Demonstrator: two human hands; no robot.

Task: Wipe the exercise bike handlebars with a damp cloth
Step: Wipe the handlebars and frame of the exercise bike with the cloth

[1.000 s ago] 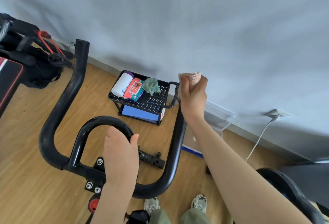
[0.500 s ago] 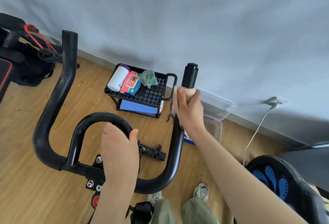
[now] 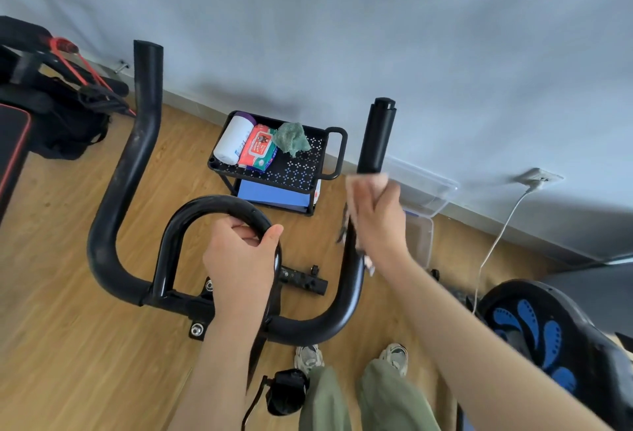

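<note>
Clutching cloth (image 3: pixel 353 190) round handlebars (image 3: pixel 375 136), right hand (image 3: pixel 376 220)

Bare left hand (image 3: pixel 239 259), right hand (image 3: pixel 376 218), forearms (image 3: pixel 479 345); olive-green trousers (image 3: pixel 342 403); grey-white trainers (image 3: pixel 310 358).

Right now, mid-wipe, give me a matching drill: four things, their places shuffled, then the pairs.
Things: 1 left hand; 2 right hand; 3 green rag; 4 white plug.
Places: A on the cart top shelf; B in the wall socket; C gripping the centre loop bar; D holding the cloth round the right handlebar.
Pairs: 1-C; 2-D; 3-A; 4-B.
</note>
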